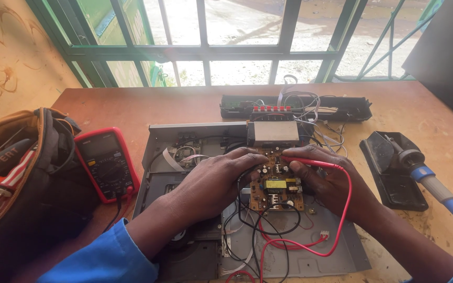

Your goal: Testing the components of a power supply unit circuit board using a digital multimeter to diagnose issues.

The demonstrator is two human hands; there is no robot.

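Wooden workbench (132, 105) under a green-barred window (237, 47) fills my view, and I read the scene down from the biggest piece to the smallest. On the bench lies an opened grey metal chassis (310, 251), its long side running left to right across me, both hands working over its middle. Left of the left hand sits a red multimeter (106, 162), and further out that way a dark tool bag (27, 188). Right of the right hand rests a blue-handled soldering iron (436, 188) on its black stand (394, 183). Beyond both hands, towards the window, I see a detached black front panel (294, 107) with loose wires.

Between the hands stands the brown circuit board (276, 183), its long axis pointing away from me, towards the window. My left hand (216, 181) lies curled against the board's left edge, fingertips on its upper corner; a black lead (258, 225) trails from under the palm, but I cannot tell what the fingers clasp. My right hand (326, 181) pinches the red test probe (305, 161), which lies nearly level, tip pointing left onto the board's top end. The board sits just inboard of both grips, the probe tip on the right hand's side reaching it first. The probe's red lead (342, 209) loops down right of the board.
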